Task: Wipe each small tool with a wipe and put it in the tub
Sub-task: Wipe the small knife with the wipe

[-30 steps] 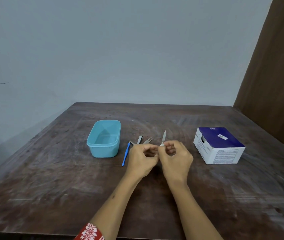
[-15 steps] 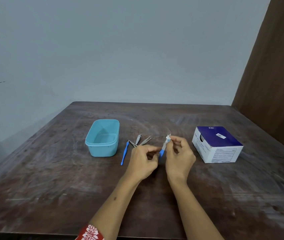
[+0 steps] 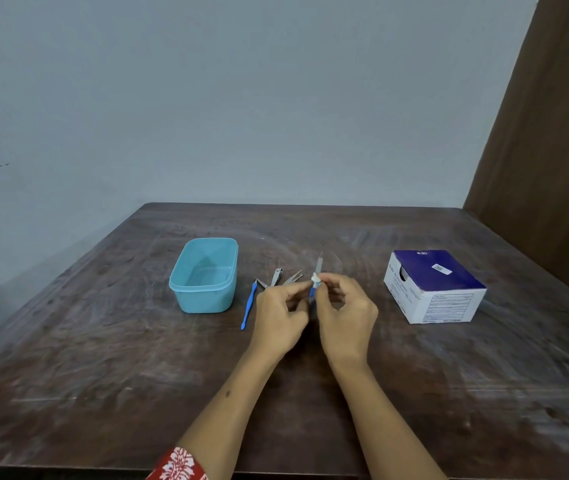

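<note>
- Blade tool (image 3: 317, 271), blue-handled, held upright above the table (image 3: 103, 341); left hand (image 3: 281, 315) pinches its handle, right hand (image 3: 347, 313) pinches a small white wipe (image 3: 315, 278) onto it at the base of the blade.
- Judgement: wiping of this tool is under way, not finished.
- Blue stick (image 3: 249, 306), clippers (image 3: 276, 277) and other metal pieces lie on the table just right of the tub (image 3: 203, 275).
- Tub looks empty: nothing deposited yet.
- Wipe box (image 3: 433, 285) stands well right.

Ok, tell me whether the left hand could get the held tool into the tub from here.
Probably yes: the left hand grips the tool, and the open tub sits just left, nothing between.
</note>
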Tool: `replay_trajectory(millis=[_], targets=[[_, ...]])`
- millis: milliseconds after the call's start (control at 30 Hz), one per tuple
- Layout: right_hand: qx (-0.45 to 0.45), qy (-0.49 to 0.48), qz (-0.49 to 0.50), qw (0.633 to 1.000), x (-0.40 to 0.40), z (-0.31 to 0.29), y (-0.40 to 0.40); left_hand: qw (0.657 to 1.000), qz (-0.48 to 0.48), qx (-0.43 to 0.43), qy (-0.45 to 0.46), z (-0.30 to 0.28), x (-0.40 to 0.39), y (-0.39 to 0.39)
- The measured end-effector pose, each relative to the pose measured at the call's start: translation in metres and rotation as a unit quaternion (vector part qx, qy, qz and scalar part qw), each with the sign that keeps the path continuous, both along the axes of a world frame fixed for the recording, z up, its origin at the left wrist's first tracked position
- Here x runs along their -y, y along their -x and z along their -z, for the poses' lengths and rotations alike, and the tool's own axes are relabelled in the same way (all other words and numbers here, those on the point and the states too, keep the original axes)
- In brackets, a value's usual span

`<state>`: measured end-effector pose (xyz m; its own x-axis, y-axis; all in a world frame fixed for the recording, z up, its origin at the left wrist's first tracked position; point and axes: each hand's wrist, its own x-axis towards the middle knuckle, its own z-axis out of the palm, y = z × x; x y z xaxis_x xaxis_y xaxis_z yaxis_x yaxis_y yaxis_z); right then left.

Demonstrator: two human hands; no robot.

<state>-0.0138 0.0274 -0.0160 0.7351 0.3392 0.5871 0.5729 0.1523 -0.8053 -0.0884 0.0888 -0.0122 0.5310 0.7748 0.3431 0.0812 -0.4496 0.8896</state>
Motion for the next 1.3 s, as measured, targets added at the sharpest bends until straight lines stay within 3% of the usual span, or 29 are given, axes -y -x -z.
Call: replay_trajectory(millis=[267, 533, 667, 833, 1067, 1300], targets=[[0.053, -0.040, 0.093, 0.993, 0.000, -0.002, -0.005, 0.996, 0.073, -0.045, -0.010, -0.008, 0.010, 0.003], [0.051, 0.019, 0.040, 0.998, 0.000, 0.002, -0.002, 0.998, 0.047, -0.002, 0.052, -0.004, 0.002, 0.003], [0.076, -0.001, 0.049, 0.996, 0.000, 0.001, -0.004, 0.984, 0.088, 0.016, 0.154, -0.008, 0.006, 0.002], [0.104, 0.053, 0.036, 0.993, -0.001, 0.004, -0.003, 0.986, 0.044, 0.040, 0.158, -0.006, 0.000, 0.001], [0.121, 0.116, 0.016, 0.986, -0.002, 0.008, -0.003, 0.966, 0.021, 0.112, 0.234, -0.015, 0.002, 0.002], [0.139, 0.095, -0.002, 0.986, -0.001, 0.006, -0.003, 0.953, 0.020, 0.137, 0.271, -0.020, 0.006, 0.002]])
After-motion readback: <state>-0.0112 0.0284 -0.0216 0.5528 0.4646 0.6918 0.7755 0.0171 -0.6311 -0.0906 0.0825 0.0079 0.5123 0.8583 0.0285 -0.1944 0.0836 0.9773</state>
